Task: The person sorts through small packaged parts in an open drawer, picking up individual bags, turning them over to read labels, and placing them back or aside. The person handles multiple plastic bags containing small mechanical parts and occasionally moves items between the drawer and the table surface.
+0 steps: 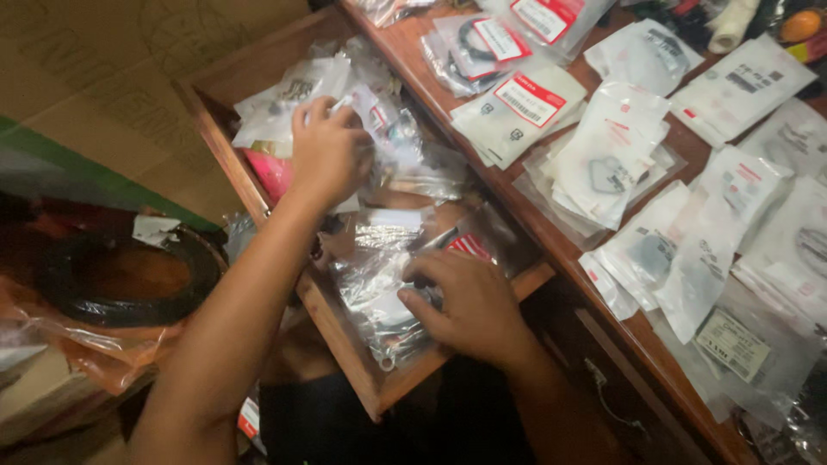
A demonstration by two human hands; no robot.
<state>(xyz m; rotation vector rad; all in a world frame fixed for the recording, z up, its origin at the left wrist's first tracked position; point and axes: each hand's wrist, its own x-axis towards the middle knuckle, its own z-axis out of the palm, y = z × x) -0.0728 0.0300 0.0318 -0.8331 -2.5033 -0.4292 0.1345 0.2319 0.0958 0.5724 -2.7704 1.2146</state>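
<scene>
Both hands work the open drawer (231,155): your left hand (326,153) pinches packets (284,99) at 11 o'clock, your right hand (469,303) presses curled on clear bags (379,284); lift singly.

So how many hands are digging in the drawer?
2: the left hand on packets at the drawer's far end, the right hand on packets near its front.

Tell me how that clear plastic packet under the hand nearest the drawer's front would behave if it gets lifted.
The clear plastic packet under the right hand looks thin and crinkled, so it would probably flop and sag. Its glossy film may slide against the other packets in the wooden drawer. It seems light, though any small part inside could weigh down one end.
</scene>
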